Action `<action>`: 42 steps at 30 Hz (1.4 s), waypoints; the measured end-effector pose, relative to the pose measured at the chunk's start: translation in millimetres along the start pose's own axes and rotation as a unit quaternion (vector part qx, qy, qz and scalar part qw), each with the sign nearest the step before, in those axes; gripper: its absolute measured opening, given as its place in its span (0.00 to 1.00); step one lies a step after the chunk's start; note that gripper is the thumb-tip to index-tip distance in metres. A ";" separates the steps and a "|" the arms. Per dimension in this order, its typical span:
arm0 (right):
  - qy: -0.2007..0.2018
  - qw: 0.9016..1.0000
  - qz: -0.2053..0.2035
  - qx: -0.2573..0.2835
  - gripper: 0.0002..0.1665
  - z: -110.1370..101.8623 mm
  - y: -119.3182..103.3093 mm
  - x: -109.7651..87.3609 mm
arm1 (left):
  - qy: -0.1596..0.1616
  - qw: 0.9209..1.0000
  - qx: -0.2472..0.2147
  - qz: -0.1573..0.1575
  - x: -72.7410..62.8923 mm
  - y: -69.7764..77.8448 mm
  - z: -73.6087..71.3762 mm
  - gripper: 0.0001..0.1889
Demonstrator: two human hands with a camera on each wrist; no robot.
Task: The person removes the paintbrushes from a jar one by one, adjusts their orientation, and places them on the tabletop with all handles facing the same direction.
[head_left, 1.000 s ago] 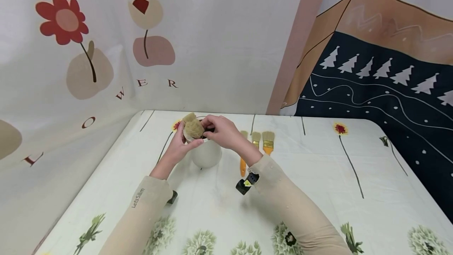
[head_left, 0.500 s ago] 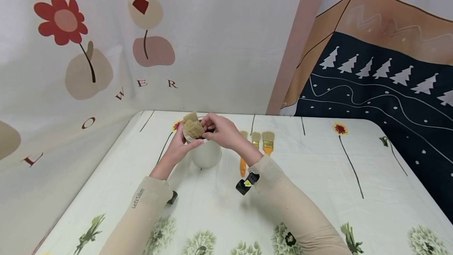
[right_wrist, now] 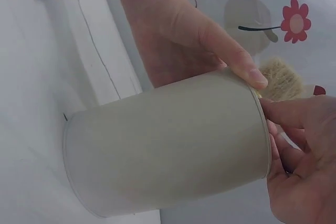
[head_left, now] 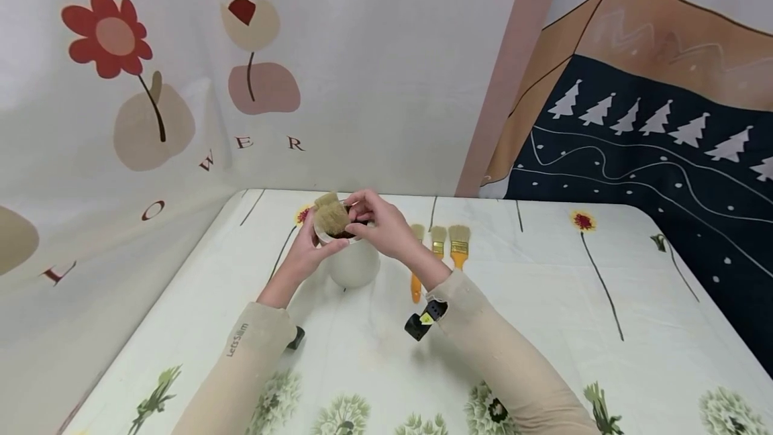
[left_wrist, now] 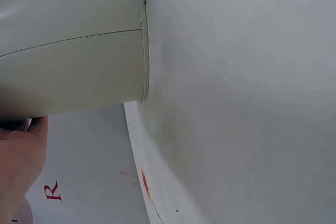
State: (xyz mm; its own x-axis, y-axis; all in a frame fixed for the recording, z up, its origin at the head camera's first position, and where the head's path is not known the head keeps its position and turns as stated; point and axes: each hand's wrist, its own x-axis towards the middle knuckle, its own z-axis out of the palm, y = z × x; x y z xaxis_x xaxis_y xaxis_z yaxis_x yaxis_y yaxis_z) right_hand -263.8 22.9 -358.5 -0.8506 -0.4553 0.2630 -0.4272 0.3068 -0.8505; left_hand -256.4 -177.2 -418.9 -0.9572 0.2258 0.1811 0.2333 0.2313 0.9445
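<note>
An off-white cylindrical holder with a seam down its side stands towards the far side of the table. My left hand grips its upper left side, thumb along the front of the rim. Two paintbrushes poke out of the top, one bristle head in front of the other. My right hand is at the opening, with curled fingers reaching past the rim beside the bristles. In the right wrist view, the holder wall hides those fingertips; I cannot tell whether they pinch a brush.
Three paintbrushes with orange handles, one of them the widest, lie right of the holder, partly behind my right forearm. The white tablecloth has printed flowers. A printed curtain hangs behind the table.
My right hand has shifted slightly at the opening, its fingers a little further from the bristles, and more of the dark inside shows. The left hand keeps its grip on the holder.
</note>
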 end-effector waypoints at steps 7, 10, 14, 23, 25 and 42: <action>0.086 0.994 -0.029 0.055 0.15 -1.6 -1.3 -3.8 | 0.003 1.000 0.014 -0.011 -0.4 2.1 0.0 0.47; 0.125 0.988 -0.067 0.064 0.16 -4.9 -6.6 -6.3 | 0.006 1.000 0.017 -0.016 -0.4 2.0 -0.5 0.47; 0.179 0.972 -0.132 0.070 0.18 -12.5 -16.9 -10.4 | 0.008 1.000 0.017 -0.019 0.2 2.0 -0.1 0.46; 0.264 0.941 -0.198 0.080 0.23 -41.5 -35.5 -21.1 | 0.007 0.999 0.015 -0.030 0.6 0.5 -0.3 0.47; 0.271 0.937 -0.202 0.088 0.24 -49.4 -37.5 -24.2 | 0.007 0.999 0.014 -0.031 0.5 0.5 -0.1 0.48; 0.350 0.924 -0.140 0.065 0.27 -110.1 -7.2 -46.3 | 0.006 1.000 0.002 -0.019 1.0 2.5 0.4 0.46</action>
State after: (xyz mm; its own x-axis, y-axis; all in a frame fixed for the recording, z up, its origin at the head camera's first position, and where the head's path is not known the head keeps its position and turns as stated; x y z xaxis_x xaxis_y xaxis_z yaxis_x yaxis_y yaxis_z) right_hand -255.1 133.8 -314.4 -0.7215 0.1649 0.6725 -0.6589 0.1353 -0.7400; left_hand -256.6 -176.0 -416.4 -0.9676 0.2048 0.1479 0.1968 0.2438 0.9496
